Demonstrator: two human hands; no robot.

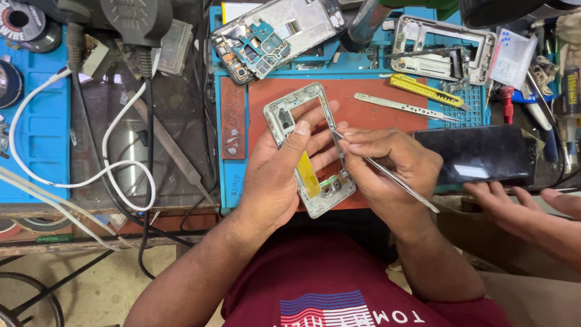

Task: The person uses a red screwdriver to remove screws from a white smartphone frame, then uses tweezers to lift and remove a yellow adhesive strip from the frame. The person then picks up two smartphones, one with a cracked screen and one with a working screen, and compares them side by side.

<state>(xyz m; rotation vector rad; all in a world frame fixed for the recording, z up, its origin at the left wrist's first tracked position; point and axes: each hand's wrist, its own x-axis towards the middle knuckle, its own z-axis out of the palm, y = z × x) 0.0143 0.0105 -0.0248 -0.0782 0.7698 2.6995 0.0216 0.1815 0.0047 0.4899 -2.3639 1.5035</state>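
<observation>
My left hand [284, 166] grips a silver phone frame [289, 104] from underneath, thumb across its upper part. A yellow strip [308, 175] lies inside the frame. My right hand [387, 160] pinches metal tweezers [396, 180], whose tips reach into the lower end of the frame near a small part [334, 183]. Both hands hover over a red pad [363, 118] on a blue work mat [233, 175].
Another person's hand [520, 209] rests at the right beside a dark phone screen [481, 154]. An opened phone with its circuit board [266, 39], another frame [445, 48], a yellow knife [426, 91], a metal pry tool [399, 106] and white cables [115, 163] lie around.
</observation>
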